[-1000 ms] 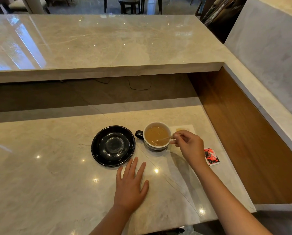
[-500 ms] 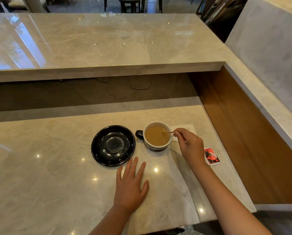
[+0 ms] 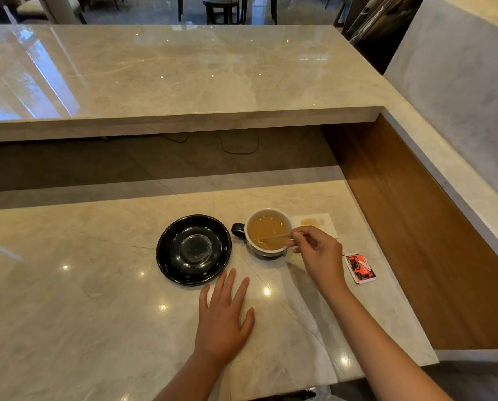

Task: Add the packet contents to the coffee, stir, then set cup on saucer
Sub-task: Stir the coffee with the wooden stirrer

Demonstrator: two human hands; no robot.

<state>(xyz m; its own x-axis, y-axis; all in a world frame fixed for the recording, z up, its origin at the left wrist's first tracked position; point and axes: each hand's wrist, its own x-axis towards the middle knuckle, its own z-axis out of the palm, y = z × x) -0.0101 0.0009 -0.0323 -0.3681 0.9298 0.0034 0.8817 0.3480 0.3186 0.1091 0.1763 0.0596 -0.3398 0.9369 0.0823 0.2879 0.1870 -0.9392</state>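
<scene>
We pinch the thin stirrer in our right hand, left hand flat and released; the cup, just right of the saucer, looks full, breakable, best lifted by its left-side handle.

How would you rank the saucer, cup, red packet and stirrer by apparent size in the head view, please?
Largest to smallest:
1. saucer
2. cup
3. red packet
4. stirrer, thinnest, though its visible length looks similar to the packet's.

White cup (coffee-filled) beside black saucer
</scene>
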